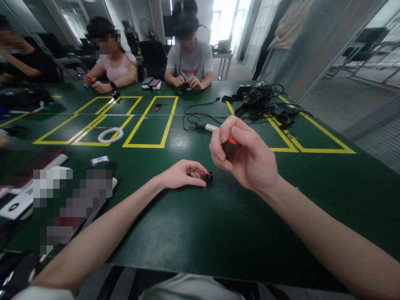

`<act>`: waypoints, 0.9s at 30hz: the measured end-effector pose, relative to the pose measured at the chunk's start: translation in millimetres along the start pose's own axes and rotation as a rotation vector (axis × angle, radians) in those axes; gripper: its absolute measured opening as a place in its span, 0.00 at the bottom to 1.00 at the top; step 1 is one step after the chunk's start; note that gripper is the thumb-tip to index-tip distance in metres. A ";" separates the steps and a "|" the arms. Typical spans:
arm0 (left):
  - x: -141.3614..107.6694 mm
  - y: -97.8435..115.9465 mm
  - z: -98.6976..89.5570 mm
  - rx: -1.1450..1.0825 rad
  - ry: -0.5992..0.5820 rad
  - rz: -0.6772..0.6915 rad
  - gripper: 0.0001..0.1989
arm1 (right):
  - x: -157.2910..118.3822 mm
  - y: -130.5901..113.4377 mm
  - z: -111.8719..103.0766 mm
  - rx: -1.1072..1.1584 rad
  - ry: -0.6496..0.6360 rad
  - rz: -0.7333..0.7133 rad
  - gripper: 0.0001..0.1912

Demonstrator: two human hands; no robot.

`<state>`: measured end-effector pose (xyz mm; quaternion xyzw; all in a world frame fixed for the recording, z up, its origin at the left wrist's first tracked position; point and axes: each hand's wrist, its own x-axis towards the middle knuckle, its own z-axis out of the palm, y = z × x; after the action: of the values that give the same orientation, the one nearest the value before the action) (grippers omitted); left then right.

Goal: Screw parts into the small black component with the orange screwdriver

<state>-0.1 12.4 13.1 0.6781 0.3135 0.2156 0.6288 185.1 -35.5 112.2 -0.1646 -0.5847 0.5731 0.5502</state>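
Observation:
My left hand (pixel 184 173) rests low over the green table, thumb and fingers pinching a small black round part (pixel 208 180). A short tube-like piece stands up from the top of that part. Raised above the table to the right is my right hand (pixel 250 156), its fingers curled round a stubby orange-and-black handle (pixel 231 148). Any shaft or tip of the handled tool is hidden, so I cannot tell its exact kind. The handle is apart from the black part.
Behind my right hand lies a silver-and-black cylinder (pixel 206 126) near a cable. Tangled black cables (pixel 262 100) are heaped at the back right. A white ring (pixel 110 135) lies left, beyond phone-like devices (pixel 84 200). Co-workers (pixel 189 62) sit opposite. Yellow tape (pixel 143 146) marks the table.

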 end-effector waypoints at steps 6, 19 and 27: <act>-1.3 2.7 -3.5 0.039 -0.036 -0.001 0.22 | -0.3 -0.8 2.9 0.021 0.005 0.016 0.20; -1.8 -0.3 7.6 0.037 0.039 0.095 0.21 | 0.9 1.4 -1.4 0.017 0.002 -0.006 0.17; -7.4 2.5 22.5 0.235 0.156 0.160 0.19 | -1.5 -3.3 -0.1 0.014 0.041 0.004 0.16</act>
<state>10.5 -9.0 13.7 0.7511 0.3295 0.2790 0.4995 187.1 -37.7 114.3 -0.1735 -0.5689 0.5749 0.5619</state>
